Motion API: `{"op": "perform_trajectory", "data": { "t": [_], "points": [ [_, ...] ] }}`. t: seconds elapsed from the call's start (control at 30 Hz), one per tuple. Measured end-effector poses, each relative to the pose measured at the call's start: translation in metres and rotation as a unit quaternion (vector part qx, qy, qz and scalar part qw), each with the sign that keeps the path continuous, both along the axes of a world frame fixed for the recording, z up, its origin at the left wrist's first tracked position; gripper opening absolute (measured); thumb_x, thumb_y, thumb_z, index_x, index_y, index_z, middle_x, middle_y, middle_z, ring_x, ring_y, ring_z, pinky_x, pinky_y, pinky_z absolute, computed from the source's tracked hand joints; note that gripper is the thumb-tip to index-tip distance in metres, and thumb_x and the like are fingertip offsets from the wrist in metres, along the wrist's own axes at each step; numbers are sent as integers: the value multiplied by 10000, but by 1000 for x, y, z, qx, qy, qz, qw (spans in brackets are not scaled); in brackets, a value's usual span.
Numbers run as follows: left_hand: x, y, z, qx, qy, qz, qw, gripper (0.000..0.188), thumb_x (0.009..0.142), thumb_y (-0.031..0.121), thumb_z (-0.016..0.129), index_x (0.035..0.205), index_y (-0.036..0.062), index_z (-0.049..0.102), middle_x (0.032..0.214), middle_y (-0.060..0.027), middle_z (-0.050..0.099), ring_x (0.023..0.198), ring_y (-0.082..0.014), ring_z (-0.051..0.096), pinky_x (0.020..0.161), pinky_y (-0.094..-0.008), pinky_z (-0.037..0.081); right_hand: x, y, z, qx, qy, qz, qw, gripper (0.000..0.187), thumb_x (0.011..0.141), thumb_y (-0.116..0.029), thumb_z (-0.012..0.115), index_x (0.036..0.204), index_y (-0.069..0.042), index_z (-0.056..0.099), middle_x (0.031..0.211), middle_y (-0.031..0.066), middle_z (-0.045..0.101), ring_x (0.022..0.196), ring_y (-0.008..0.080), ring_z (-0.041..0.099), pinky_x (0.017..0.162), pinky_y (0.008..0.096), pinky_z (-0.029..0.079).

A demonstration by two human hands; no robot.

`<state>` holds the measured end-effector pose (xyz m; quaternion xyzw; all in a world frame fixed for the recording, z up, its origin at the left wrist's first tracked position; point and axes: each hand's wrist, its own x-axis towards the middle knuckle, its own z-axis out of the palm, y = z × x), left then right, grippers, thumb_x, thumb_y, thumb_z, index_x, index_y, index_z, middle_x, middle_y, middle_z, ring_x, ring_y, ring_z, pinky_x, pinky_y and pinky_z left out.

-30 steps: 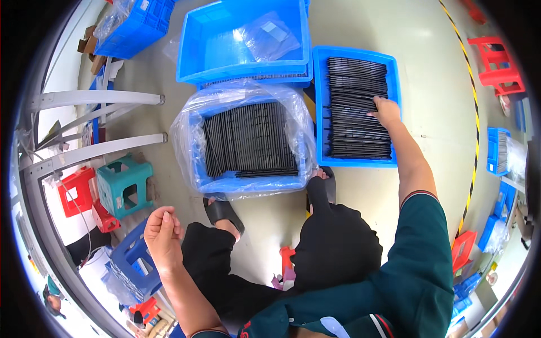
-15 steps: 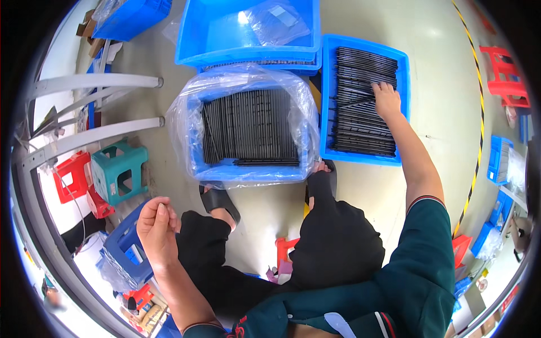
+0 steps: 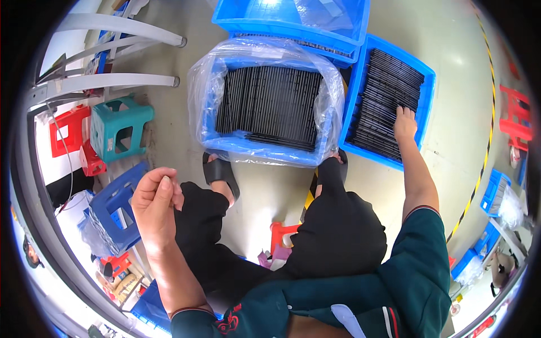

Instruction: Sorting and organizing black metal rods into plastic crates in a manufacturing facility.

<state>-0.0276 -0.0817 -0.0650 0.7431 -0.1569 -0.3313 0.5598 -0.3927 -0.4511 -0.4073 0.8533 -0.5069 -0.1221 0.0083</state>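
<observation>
Curling over thin black rods (image 3: pixel 389 84), grip unclear, the right hand (image 3: pixel 405 125) had many left beneath its fingers (image 3: pixel 400 111) in a blue plastic tray (image 3: pixel 366 154), others already leftward in a bag-lined blue crate (image 3: pixel 209 112), the left hand (image 3: pixel 154 200) pressed closed.

Red marking (image 3: pixel 228 321) on the dark green shirt (image 3: pixel 417 248) is unreadable.

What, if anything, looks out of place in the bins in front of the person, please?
In the bag-lined blue bin, a few black rods lie crosswise at the near right, while the others run roughly front to back, which breaks the pattern. I see no clear spill or damage.
</observation>
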Motion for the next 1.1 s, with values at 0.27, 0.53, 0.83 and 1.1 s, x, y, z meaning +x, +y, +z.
{"op": "perform_trajectory", "data": {
  "t": [0.27,0.53,0.83,1.1],
  "points": [
    [-3,2,4,-6,3,2,1000,164,894,88,542,988,-39,587,708,-43,526,555,-81,434,478,-207,344,25,-35,-9,-10,-54,58,997,474,783,-35,494,1251,-97,454,1244,111,486,1131,302,484,855,410,478],
    [-7,6,13,-25,18,24,999,162,894,73,537,988,-52,580,712,-51,537,560,-84,436,506,-208,355,9,-2,-3,-16,-30,37,999,200,843,-105,448,1024,-92,531,1054,105,532,1019,306,512,773,401,496],
    [-6,26,22,-48,18,5,999,174,904,99,531,1000,-41,572,729,-46,530,570,-79,420,490,-213,341,24,17,23,46,70,36,996,170,813,-99,507,980,-80,531,1045,121,558,1009,313,542,793,419,487],
    [-1,37,40,-108,42,36,993,166,893,67,537,988,-52,602,738,-47,580,579,-63,470,519,-187,377,169,12,108,-30,-186,343,920,215,731,-52,537,944,-67,562,963,106,579,955,304,551,773,407,476]
  ]
}}
